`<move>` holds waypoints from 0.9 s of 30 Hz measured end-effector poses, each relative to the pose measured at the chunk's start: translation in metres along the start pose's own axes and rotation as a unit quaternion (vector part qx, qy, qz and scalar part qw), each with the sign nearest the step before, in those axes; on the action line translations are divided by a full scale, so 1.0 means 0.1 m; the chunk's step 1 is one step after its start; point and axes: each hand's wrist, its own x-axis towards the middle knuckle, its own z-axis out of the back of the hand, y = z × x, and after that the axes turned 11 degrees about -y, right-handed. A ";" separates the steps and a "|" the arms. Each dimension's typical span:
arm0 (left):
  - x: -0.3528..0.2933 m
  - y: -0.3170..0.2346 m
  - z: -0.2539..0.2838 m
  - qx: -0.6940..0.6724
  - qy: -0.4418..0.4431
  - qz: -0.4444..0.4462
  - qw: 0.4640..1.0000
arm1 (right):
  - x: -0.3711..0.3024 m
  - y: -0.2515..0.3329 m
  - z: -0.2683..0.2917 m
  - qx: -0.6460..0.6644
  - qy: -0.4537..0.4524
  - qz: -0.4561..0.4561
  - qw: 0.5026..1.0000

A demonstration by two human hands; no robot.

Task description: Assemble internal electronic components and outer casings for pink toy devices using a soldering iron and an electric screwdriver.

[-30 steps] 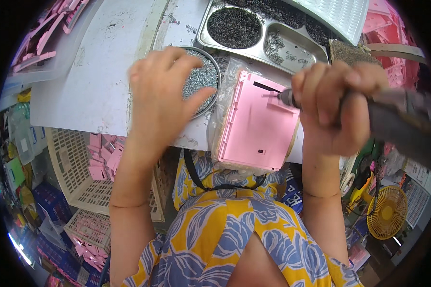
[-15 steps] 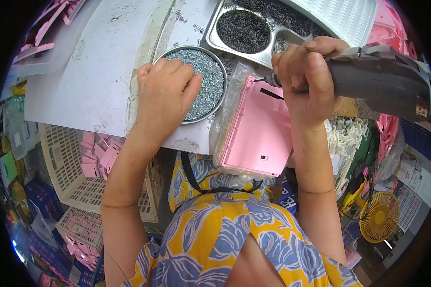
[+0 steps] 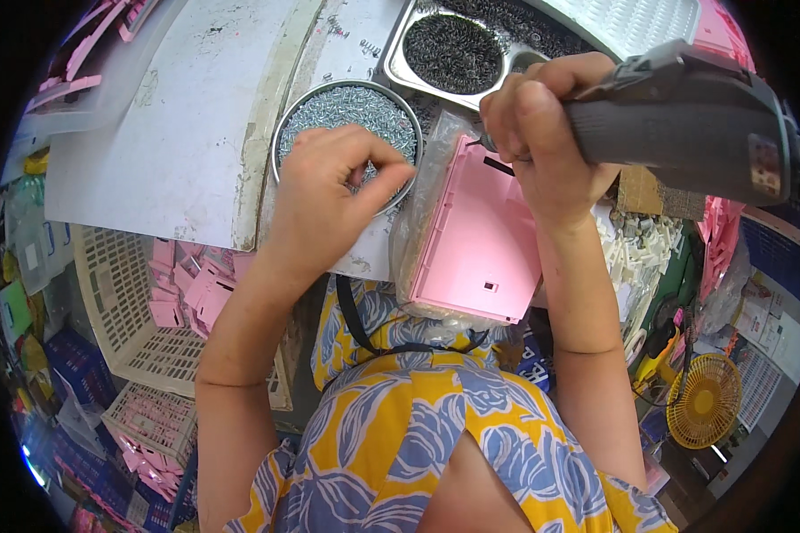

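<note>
A dark grey electric screwdriver [image 3: 684, 133] lies across my right hand [image 3: 549, 133], whose fingers are wrapped round its front end. Its thin bit points left, at the far left corner of a pink plastic panel [image 3: 476, 249]; whether it touches cannot be told. The panel rests on clear plastic wrapping in front of me and has a small square hole near its close edge. Over the near part of a round metal dish [image 3: 281, 133] of small silvery screws [image 3: 356, 107], my left hand [image 3: 329, 191] is closed, thumb against fingers. What it pinches is hidden.
Behind the panel stands a metal tray [image 3: 398, 75] with dark coil springs [image 3: 453, 53]. Cream crates [image 3: 124, 311] of pink parts sit low on the left. White plastic parts [image 3: 636, 258] are heaped at right, near a yellow fan [image 3: 704, 400]. A white board [image 3: 178, 133] covers the left tabletop.
My left hand has moved right and toward me across the dish. My right hand and the screwdriver have shifted slightly left and away from me.
</note>
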 end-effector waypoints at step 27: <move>-0.06 0.08 -0.02 0.036 -0.131 -0.129 0.982 | -0.17 0.41 -0.14 -0.096 0.070 -0.022 0.993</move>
